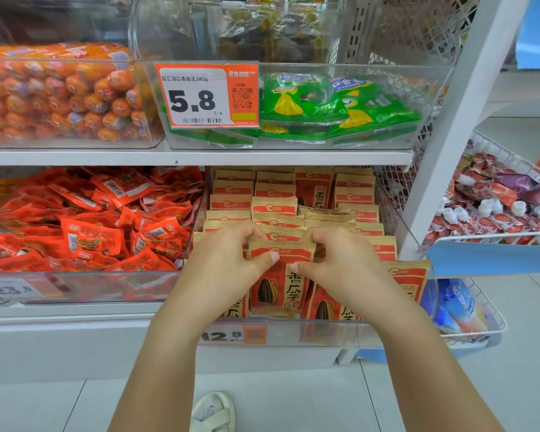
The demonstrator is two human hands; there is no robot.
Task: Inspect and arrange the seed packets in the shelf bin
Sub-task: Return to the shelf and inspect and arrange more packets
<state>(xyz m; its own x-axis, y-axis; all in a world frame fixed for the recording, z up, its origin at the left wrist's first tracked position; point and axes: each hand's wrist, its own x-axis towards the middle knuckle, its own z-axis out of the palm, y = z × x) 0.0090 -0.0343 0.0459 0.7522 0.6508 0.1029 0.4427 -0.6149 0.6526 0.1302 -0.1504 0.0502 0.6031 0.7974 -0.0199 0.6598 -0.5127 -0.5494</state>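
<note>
The fingers (273, 256) of the left hand (222, 260) and of the right hand (334, 263) pinch together the upper corners of one red and tan paper seed packet (278, 282), thumbs on its front, other fingers curled behind. The packet stands upright at the front of the clear plastic shelf bin (340, 332), among rows of the same upright packets (353, 194). Just beside, on the left, another clear bin holds loose red snack sachets (91, 226). On the shelf above lie green packets (334, 107) behind an orange price tag (206, 96).
</note>
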